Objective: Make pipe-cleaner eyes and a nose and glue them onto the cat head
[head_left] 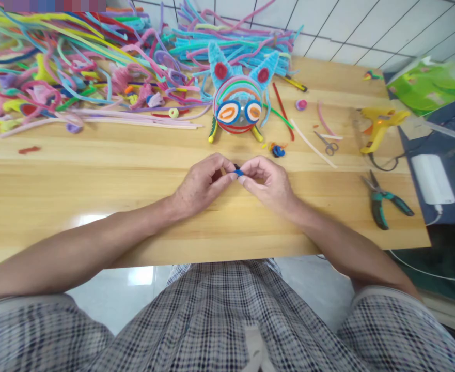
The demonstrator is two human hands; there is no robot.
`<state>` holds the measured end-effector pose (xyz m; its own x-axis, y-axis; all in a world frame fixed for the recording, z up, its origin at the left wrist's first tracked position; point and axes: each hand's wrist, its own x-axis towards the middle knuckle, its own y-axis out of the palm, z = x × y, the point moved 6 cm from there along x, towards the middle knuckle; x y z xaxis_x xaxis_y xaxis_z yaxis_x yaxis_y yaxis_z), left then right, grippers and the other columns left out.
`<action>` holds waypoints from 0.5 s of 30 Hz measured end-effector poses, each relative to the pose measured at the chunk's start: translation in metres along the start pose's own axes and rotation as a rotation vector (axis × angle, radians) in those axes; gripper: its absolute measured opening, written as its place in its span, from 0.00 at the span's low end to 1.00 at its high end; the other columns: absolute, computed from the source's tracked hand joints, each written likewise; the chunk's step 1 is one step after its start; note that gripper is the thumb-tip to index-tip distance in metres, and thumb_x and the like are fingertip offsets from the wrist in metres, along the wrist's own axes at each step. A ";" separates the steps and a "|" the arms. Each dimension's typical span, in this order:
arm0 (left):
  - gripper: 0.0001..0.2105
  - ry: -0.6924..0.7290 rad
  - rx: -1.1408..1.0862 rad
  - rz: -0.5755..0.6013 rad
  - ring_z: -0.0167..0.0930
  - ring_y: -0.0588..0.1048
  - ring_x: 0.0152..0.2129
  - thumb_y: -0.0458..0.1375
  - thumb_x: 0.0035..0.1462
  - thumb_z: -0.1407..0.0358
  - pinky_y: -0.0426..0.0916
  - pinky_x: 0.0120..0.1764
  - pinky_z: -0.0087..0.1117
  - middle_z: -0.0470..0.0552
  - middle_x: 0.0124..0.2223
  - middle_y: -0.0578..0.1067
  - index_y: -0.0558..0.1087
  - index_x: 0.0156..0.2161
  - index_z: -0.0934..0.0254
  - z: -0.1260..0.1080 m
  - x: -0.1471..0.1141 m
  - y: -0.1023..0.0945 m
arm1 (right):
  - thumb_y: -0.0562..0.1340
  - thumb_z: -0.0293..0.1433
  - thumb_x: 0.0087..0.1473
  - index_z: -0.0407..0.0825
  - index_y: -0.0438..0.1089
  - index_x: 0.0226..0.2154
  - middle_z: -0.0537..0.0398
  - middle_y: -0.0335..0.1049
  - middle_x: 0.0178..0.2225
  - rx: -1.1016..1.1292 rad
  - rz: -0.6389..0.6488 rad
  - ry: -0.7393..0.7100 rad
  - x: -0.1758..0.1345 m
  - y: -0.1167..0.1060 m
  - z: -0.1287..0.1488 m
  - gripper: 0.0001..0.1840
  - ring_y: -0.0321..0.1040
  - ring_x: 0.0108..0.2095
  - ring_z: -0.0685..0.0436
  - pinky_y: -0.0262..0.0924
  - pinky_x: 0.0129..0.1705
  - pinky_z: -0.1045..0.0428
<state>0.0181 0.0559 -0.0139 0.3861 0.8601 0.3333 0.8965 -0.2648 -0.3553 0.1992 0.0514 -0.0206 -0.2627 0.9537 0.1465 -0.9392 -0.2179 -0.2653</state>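
Between the fingertips of both hands is a small piece of blue and black pipe cleaner (238,172); its full shape is hidden by the fingers. My left hand (204,183) pinches it from the left, thumb and forefinger closed. My right hand (268,181) pinches the other side the same way. Just beyond them stands a pipe-cleaner animal figure (238,106) with blue ears, red ear centres, ringed orange-and-white eyes and yellow-tipped legs. A small blue and orange coil (278,150) lies on the wooden table (142,170) near my right hand.
Heaps of coloured pipe cleaners (95,67) cover the back left. To the right lie small scissors (329,146), a yellow glue gun (382,126), green-handled pliers (386,199) and loose strips. A white power box (432,178) and a green packet (428,85) are beyond the table's right edge.
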 end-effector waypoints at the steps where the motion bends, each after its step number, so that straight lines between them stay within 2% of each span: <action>1: 0.14 0.003 -0.002 -0.002 0.29 0.72 0.28 0.63 0.73 0.53 0.67 0.33 0.29 0.50 0.36 0.78 0.78 0.42 0.62 0.000 0.000 0.000 | 0.73 0.39 0.59 0.52 0.74 0.38 0.57 0.79 0.35 -0.012 0.007 -0.007 0.000 0.000 0.000 0.11 0.75 0.34 0.47 0.71 0.39 0.49; 7: 0.18 0.013 -0.022 0.012 0.29 0.73 0.29 0.62 0.74 0.48 0.68 0.34 0.30 0.50 0.35 0.78 0.78 0.42 0.62 -0.002 0.001 0.000 | 0.71 0.35 0.59 0.52 0.76 0.36 0.57 0.78 0.34 -0.073 0.014 -0.045 0.000 -0.001 0.003 0.05 0.74 0.34 0.46 0.70 0.38 0.49; 15: 0.18 0.021 -0.007 0.078 0.30 0.74 0.31 0.62 0.74 0.49 0.69 0.37 0.32 0.51 0.35 0.78 0.79 0.40 0.62 -0.005 0.003 -0.001 | 0.73 0.38 0.59 0.53 0.75 0.32 0.58 0.78 0.32 -0.098 -0.013 -0.037 -0.001 -0.005 0.004 0.10 0.72 0.31 0.47 0.69 0.37 0.49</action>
<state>0.0198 0.0561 -0.0081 0.4596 0.8273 0.3229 0.8648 -0.3340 -0.3750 0.2032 0.0506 -0.0161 -0.2602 0.9476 0.1855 -0.9171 -0.1824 -0.3545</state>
